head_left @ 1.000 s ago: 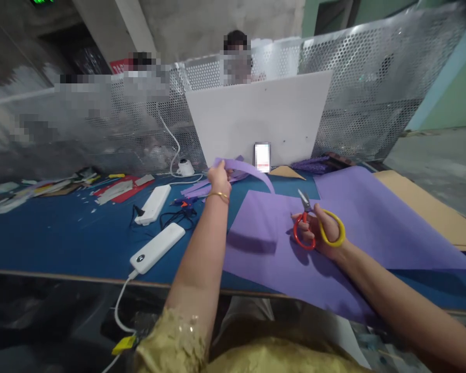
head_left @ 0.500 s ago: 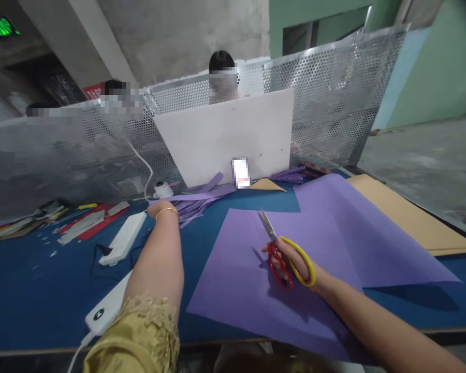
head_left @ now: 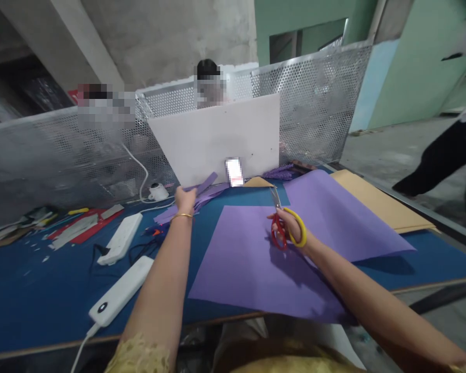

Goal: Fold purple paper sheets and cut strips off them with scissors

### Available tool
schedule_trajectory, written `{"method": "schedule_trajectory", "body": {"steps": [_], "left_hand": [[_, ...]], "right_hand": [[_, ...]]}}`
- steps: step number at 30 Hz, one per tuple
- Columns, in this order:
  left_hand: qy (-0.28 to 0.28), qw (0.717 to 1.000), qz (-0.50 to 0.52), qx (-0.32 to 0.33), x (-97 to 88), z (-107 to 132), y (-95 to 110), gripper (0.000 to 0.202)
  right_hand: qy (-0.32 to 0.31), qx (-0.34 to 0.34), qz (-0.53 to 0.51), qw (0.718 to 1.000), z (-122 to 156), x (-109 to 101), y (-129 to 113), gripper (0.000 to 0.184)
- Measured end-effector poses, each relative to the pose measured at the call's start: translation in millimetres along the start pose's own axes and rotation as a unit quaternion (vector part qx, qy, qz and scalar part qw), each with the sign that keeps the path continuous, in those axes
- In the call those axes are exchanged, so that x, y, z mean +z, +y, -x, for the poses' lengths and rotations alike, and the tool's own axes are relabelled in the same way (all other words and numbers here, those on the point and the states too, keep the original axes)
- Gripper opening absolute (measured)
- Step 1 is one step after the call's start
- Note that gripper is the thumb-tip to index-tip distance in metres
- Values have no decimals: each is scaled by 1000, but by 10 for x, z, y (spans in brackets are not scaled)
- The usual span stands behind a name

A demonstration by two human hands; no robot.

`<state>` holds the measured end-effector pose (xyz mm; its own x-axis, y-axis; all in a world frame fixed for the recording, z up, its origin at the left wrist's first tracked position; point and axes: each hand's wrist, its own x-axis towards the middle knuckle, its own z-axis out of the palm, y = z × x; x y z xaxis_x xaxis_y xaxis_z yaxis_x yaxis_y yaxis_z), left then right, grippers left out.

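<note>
My left hand (head_left: 185, 200) reaches to the back of the table, its fingers closed on the purple paper strips (head_left: 207, 192) heaped there. In my right hand (head_left: 291, 224) is a pair of scissors (head_left: 278, 199) with one red and one yellow handle loop. Their blades point away from me, above a large purple paper sheet (head_left: 233, 259). The sheet lies mostly flat, with a notch cut from its far edge, and its right part (head_left: 334, 217) curls up.
A lit phone (head_left: 234, 172) leans on a white board (head_left: 217, 140). Brown paper (head_left: 380, 202) lies at right. White power strips (head_left: 122, 238), a cord and red scraps (head_left: 87, 226) are at left. Beyond the perforated metal screen (head_left: 314, 103) are co-workers; another person walks at far right.
My left hand has moved right along the strips. My right hand and the scissors have shifted slightly away from me. The view has moved, and a walking person has entered at the right.
</note>
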<state>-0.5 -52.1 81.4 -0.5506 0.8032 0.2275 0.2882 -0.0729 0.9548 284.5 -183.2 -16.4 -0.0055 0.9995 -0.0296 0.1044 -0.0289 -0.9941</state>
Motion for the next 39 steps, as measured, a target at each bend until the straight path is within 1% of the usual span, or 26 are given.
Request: {"method": "schedule_trajectory", "body": {"steps": [2,4,6,8,9,10,11,12,14,16,17,19,21,22,23,24,25,26,28,30,32,33,34,35,37,39], "left_hand": [[-117,993,-24,19,19,373,27,36],[-212,976,-40,33,-113,828,-8,43],[-254,964,-52,51,-373,1344,-142,38],[-266,957,-89,78,-678,1873,-398,24],[-284,951,-103,70,-816,2122,-564,13],[-325,940,-100,43,-932,2351,-743,18],[-375,923,-81,2,-1019,2553,-922,36],[-426,902,-55,-46,-1073,2725,-1086,46],[-476,864,7,-161,-1092,2973,-1322,61],[-487,832,75,-255,-1022,3095,-1400,75],[-484,818,102,-292,-974,3113,-1382,78],[-470,805,145,-331,-890,3088,-1264,78],[-450,811,162,-336,-849,3018,-1088,74],[-435,821,171,-329,-844,2979,-996,72],[-415,834,183,-316,-845,2941,-911,69],[-390,846,198,-305,-843,2905,-835,63],[-361,856,217,-299,-834,2872,-771,58],[-330,865,239,-294,-812,2840,-721,52],[-278,876,266,-289,-717,2776,-653,43],[-239,893,259,-279,-567,2690,-602,33],[-189,931,216,-223,-416,2552,-527,18],[-158,953,188,-176,-361,2453,-466,11],[-124,974,152,-115,-330,2333,-386,7],[-102,983,135,-74,-328,2195,-284,5],[-82,991,101,8,-409,1895,-23,6],[-68,993,62,71,-576,1633,277,6]], "right_hand": [[33,28,101,994,-87,-248,-58,68],[80,54,218,971,-167,-556,-123,58],[154,65,331,929,-219,-859,-176,50],[213,72,420,879,-237,-1102,-195,49],[231,73,454,857,-237,-1193,-190,50],[241,74,482,839,-236,-1265,-177,50],[242,74,507,824,-236,-1319,-161,49],[238,74,528,812,-237,-1357,-146,47],[219,70,561,795,-236,-1394,-130,41],[199,57,585,784,-193,-1376,-137,38],[189,45,593,782,-135,-1344,-141,38],[164,11,601,782,91,-1233,-116,40],[112,-39,594,796,469,-1069,-4,47],[71,-75,585,805,692,-975,91,52],[14,-166,557,814,918,-879,206,59],[-16,-253,530,809,1128,-786,333,70],[-13,-322,515,794,1304,-700,459,79],[1,-361,519,775,1437,-622,574,86],[47,-387,539,747,1562,-488,735,94],[84,-372,551,742,1549,-352,777,101],[97,-355,543,755,1495,-176,712,101],[93,-352,533,764,1479,-70,653,99],[78,-360,520,771,1474,43,584,96],[58,-367,504,780,1480,155,512,95],[6,-389,478,787,1509,349,382,102],[-20,-405,459,790,1530,461,290,108]]}}
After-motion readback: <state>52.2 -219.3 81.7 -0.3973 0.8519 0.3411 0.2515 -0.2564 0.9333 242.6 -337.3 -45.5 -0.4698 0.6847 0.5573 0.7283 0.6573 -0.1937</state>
